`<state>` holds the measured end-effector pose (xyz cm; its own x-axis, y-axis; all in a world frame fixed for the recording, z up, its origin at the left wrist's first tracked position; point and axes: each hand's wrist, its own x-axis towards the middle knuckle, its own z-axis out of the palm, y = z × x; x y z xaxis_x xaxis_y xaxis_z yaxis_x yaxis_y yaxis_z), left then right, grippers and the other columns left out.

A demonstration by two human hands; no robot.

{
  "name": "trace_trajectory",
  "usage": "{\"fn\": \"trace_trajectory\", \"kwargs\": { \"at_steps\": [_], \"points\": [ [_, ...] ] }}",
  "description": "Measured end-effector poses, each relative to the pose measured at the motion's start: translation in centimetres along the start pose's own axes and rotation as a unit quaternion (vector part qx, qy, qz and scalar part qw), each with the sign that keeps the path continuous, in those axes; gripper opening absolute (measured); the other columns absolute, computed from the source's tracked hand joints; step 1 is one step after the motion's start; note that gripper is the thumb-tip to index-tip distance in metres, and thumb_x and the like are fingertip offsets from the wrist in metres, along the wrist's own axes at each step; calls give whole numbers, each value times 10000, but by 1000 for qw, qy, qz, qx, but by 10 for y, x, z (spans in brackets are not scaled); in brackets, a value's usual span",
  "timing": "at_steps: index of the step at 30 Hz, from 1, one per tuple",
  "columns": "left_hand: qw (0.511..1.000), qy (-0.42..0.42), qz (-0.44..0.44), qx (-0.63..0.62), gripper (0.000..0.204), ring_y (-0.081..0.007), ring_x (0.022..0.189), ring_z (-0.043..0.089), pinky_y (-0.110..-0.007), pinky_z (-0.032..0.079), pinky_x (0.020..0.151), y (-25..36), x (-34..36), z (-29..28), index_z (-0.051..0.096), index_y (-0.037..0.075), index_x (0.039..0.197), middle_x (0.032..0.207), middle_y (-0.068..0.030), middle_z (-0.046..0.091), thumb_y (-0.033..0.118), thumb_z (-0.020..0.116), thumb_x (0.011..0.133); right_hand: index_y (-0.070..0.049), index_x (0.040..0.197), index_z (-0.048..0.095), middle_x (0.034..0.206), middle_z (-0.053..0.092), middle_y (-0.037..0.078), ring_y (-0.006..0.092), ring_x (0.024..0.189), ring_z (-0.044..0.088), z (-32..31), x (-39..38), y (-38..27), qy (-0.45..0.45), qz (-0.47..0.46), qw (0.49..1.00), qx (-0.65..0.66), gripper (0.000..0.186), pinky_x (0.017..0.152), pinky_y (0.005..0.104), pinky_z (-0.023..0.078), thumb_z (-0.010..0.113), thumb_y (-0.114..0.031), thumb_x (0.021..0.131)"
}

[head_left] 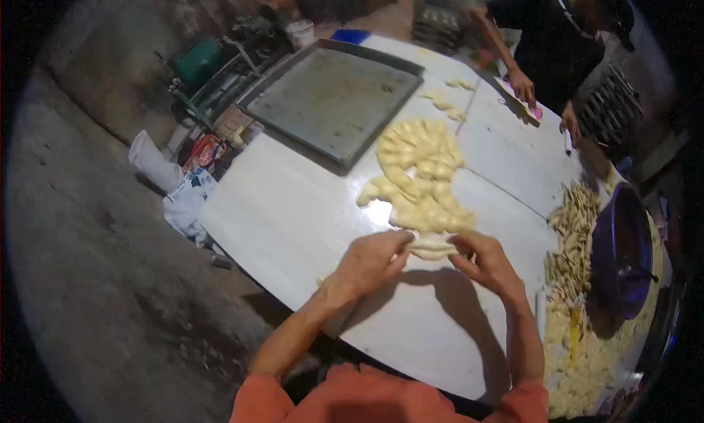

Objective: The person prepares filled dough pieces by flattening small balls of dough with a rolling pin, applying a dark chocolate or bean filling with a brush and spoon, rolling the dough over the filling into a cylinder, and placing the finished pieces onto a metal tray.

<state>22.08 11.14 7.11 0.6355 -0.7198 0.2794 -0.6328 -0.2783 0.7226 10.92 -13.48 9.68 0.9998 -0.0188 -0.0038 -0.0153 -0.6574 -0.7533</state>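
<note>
A pale strip of dough (431, 248) stretches between my two hands just above the white table (293, 218). My left hand (370, 262) pinches its left end and my right hand (485, 262) pinches its right end. Just beyond my hands lies a heap of several shaped dough pieces (422, 177), running from the table's middle back toward a grey metal baking tray (330, 100). The tray holds nothing that I can make out.
At the right stands a purple bowl (622, 251) among many small dough sticks (572, 240). A person in black (550, 34) works at the far right corner. A few dough bits (447, 104) lie near the tray. Bags and clutter (194, 174) sit on the floor at left.
</note>
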Motion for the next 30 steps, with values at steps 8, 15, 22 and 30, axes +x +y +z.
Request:
{"fn": "trace_trajectory", "kwargs": {
  "at_steps": [8, 15, 22, 30],
  "points": [
    [977, 85, -103, 166, 346, -314, 773, 759, -411, 588, 735, -116, 99, -112, 754, 61, 1165, 872, -172, 767, 287, 737, 904, -17, 1118, 713, 1050, 701, 167, 343, 961, 685, 30, 279, -20, 13, -132, 983, -125, 232, 855, 450, 536, 690, -111, 907],
    [956, 21, -124, 264, 265, -327, 795, 718, -530, 412, 917, -209, 147, -107, 802, 115, 1021, 798, -160, 748, 334, 756, 880, -67, 1333, 664, 1123, 715, 235, 403, 1086, 680, 79, 411, 44, -63, -121, 972, -189, 432, 924, 479, 553, 678, -128, 905],
    [955, -21, -203, 214, 233, -400, 874, 726, -509, 539, 834, -238, 162, -108, 793, 109, 1003, 901, -194, 750, 274, 791, 839, -81, 1292, 694, 1105, 729, 241, 437, 1025, 698, 105, 417, 37, -20, -87, 980, -178, 396, 904, 503, 560, 653, -161, 906],
    [949, -29, -170, 263, 337, -396, 899, 740, -523, 563, 816, -234, 164, -111, 765, 92, 1126, 926, -198, 760, 328, 779, 886, -111, 1286, 693, 1211, 716, 201, 410, 1073, 702, 111, 386, 37, 96, -153, 949, -260, 371, 909, 507, 567, 564, -113, 939]
  ]
}}
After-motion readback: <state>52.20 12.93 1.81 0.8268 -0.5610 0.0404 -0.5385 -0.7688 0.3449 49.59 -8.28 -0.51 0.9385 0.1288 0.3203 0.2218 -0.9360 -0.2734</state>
